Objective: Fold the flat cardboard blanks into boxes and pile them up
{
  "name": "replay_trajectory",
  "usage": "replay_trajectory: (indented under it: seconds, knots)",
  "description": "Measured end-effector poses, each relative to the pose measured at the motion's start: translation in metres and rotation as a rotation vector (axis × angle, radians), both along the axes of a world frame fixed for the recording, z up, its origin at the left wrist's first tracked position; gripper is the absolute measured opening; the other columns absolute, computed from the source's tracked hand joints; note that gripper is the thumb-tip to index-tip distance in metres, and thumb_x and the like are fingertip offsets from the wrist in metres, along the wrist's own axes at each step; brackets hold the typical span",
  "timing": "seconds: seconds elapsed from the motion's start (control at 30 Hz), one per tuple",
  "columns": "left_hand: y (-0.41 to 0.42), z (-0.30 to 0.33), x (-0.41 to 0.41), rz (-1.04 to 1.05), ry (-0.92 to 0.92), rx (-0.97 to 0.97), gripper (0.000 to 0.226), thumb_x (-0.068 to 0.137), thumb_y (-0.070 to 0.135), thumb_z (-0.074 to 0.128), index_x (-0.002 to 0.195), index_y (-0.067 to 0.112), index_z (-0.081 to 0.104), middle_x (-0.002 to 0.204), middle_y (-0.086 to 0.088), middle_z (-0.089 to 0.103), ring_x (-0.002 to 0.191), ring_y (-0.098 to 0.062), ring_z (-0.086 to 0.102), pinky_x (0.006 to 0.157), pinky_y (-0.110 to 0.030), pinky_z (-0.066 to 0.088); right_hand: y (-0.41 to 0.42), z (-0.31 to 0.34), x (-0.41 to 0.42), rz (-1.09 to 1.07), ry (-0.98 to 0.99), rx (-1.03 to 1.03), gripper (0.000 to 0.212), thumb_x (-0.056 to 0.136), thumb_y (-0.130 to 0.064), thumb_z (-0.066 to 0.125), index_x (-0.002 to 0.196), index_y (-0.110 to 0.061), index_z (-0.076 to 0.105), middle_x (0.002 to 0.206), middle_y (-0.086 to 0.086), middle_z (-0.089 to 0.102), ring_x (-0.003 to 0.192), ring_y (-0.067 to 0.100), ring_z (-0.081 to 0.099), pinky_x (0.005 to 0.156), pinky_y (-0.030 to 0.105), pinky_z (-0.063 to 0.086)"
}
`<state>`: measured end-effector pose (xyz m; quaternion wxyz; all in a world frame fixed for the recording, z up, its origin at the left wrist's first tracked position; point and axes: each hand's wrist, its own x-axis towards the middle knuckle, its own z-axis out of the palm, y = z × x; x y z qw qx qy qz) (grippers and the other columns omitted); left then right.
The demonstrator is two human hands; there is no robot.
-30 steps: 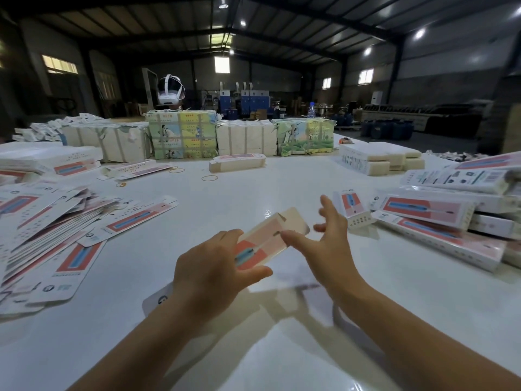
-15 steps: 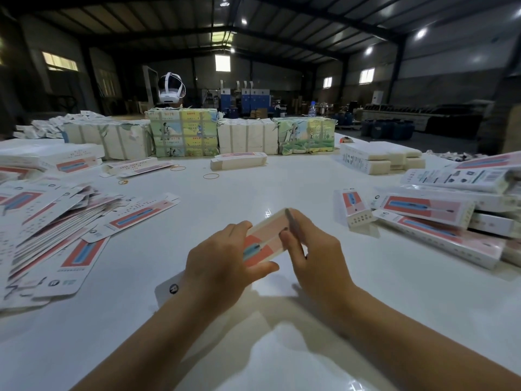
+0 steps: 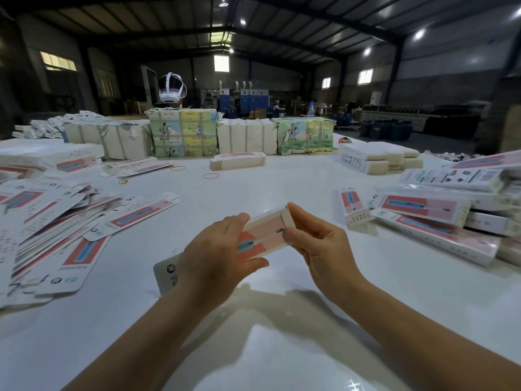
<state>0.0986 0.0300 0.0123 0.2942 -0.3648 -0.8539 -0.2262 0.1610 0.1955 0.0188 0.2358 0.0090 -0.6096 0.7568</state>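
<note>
Now both hands hold one half-folded box [image 3: 263,235] above the white table [image 3: 282,348], near its middle. The left hand [image 3: 217,255] grips the box's near half, thumb under and fingers curled over the top. The right hand [image 3: 318,249] pinches the far end, where a plain end flap [image 3: 287,218] stands folded inward. A second ago that flap stuck straight out and the right hand was spread apart from it; half a second ago the hand had closed over the end, and since then the fingers have drawn back enough to show the flap bent. A loose spread of flat blanks [image 3: 56,230] lies to the left, a pile of finished boxes [image 3: 451,215] to the right, unchanged. One short box [image 3: 352,207] stands just beside that pile, and wrapped bundles [image 3: 183,132] line the far edge.
</note>
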Motion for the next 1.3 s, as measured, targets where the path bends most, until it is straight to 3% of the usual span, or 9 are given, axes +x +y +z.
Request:
replay_trajectory:
  seconds: [0.13,0.33,0.53,0.77,0.93,1.0,1.1,1.2,1.3]
  knots:
    - [-0.002,-0.001,-0.002,-0.002,0.004,0.005,0.074,0.065,0.056,0.062,0.122,0.009,0.059,0.101,-0.008,0.069,0.076,-0.024,0.068,0.063,-0.036,0.056,-0.001,-0.001,0.001,0.028,0.052,0.053,0.038,0.089,-0.003,0.056,0.09,-0.035,0.076,0.104,-0.003,0.073,0.104,0.016,0.065,0.095,0.031,0.051]
    - [-0.005,0.0,-0.004,-0.012,0.028,-0.002,0.072,0.063,0.051,0.072,0.119,0.008,0.059,0.1,-0.009,0.07,0.074,-0.024,0.068,0.061,-0.035,0.056,0.0,-0.002,0.0,0.021,0.046,0.092,0.033,0.093,-0.001,0.051,0.103,-0.027,0.069,0.1,-0.006,0.074,0.097,0.011,0.067,0.084,0.021,0.053]
    - [-0.006,0.0,-0.005,0.008,0.089,-0.061,0.075,0.056,0.039,0.088,0.116,0.002,0.062,0.099,-0.013,0.07,0.074,-0.028,0.068,0.06,-0.037,0.057,-0.006,-0.007,0.005,-0.18,0.039,0.433,0.037,0.097,-0.004,0.046,0.125,-0.024,0.061,0.103,-0.014,0.071,0.097,0.023,0.064,0.09,0.038,0.052]
    - [-0.004,0.002,-0.003,-0.013,0.163,-0.122,0.076,0.048,0.035,0.092,0.109,-0.002,0.065,0.094,-0.014,0.07,0.07,-0.028,0.068,0.054,-0.034,0.055,-0.005,-0.001,0.007,-0.102,0.017,0.33,0.062,0.097,-0.001,0.041,0.075,-0.05,0.073,0.088,-0.01,0.074,0.089,0.009,0.068,0.077,0.021,0.055]
    - [-0.006,0.002,-0.004,-0.034,0.129,-0.129,0.075,0.053,0.033,0.091,0.113,-0.002,0.062,0.097,-0.015,0.069,0.072,-0.029,0.067,0.056,-0.036,0.056,-0.006,-0.005,0.006,-0.189,0.04,0.46,0.06,0.097,-0.004,0.043,0.081,-0.057,0.067,0.088,-0.017,0.073,0.088,0.015,0.066,0.08,0.03,0.056]
    - [-0.006,0.002,-0.003,-0.041,0.097,-0.116,0.075,0.055,0.033,0.09,0.116,-0.002,0.061,0.1,-0.016,0.069,0.074,-0.03,0.067,0.057,-0.038,0.057,-0.007,-0.007,0.008,-0.262,0.083,0.569,0.054,0.097,-0.006,0.043,0.092,-0.058,0.06,0.083,-0.023,0.07,0.077,0.006,0.064,0.071,0.022,0.053]
    - [-0.006,0.003,-0.001,-0.045,0.091,-0.103,0.076,0.055,0.033,0.09,0.115,-0.002,0.061,0.1,-0.017,0.069,0.073,-0.031,0.067,0.057,-0.038,0.057,-0.01,-0.008,0.01,-0.326,0.164,0.725,0.036,0.093,-0.014,0.039,0.101,-0.039,0.064,0.088,-0.009,0.067,0.061,0.005,0.054,0.056,0.019,0.043]
    - [-0.004,0.004,0.0,-0.04,0.089,-0.092,0.075,0.053,0.033,0.091,0.113,-0.003,0.062,0.099,-0.017,0.069,0.072,-0.032,0.067,0.056,-0.039,0.057,-0.013,-0.009,0.011,-0.333,0.188,0.862,0.03,0.092,-0.016,0.042,0.116,-0.014,0.061,0.091,-0.006,0.065,0.078,0.01,0.057,0.064,0.018,0.045]
    - [-0.002,0.002,0.001,-0.021,0.117,-0.092,0.074,0.048,0.032,0.092,0.106,-0.004,0.065,0.091,-0.016,0.07,0.067,-0.03,0.067,0.051,-0.036,0.054,-0.015,-0.012,0.012,-0.312,0.11,0.954,0.032,0.095,-0.015,0.051,0.127,-0.011,0.053,0.099,-0.009,0.067,0.087,0.005,0.061,0.077,0.023,0.05]
